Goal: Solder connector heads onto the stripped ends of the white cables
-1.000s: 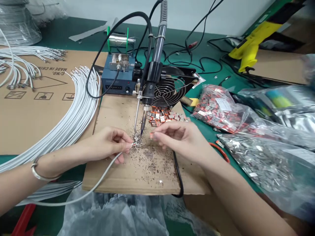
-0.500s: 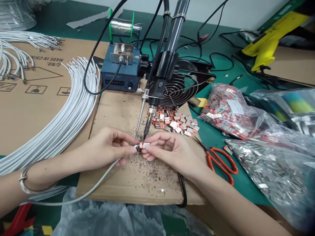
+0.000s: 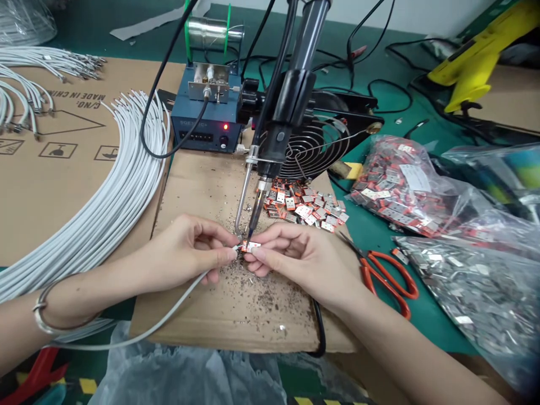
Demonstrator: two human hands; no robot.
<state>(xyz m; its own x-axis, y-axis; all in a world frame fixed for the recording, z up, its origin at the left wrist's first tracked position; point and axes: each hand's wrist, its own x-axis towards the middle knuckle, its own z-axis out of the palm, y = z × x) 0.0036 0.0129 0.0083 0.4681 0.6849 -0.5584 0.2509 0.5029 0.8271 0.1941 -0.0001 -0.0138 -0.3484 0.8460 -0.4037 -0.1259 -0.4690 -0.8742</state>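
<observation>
My left hand [image 3: 202, 247] pinches a white cable [image 3: 177, 304] close to its stripped end. Between thumb and fingers, my right hand [image 3: 287, 250] grips a small USB connector [image 3: 252, 246] with orange plastic and a metal shell. The cable's end meets the connector's orange back; whether the wires are joined to it is too small to tell. Right above this spot, the tip of a fixed soldering iron [image 3: 253, 216] points down at the connector. A thin metal solder feed tube [image 3: 242, 205] ends just left of the iron tip.
Loose USB connectors [image 3: 304, 207] lie behind my right hand, in front of a black fan [image 3: 301, 154]. A blue solder feeder [image 3: 202, 124] carries a solder spool [image 3: 206, 34]. Orange-handled scissors [image 3: 390, 281] and bags of parts [image 3: 476, 281] are at right, a white cable bundle [image 3: 139, 146] at left.
The red light on the solder feeder is now lit. The view has shifted slightly; both hands keep their grips, with the connector still under the iron tip.
</observation>
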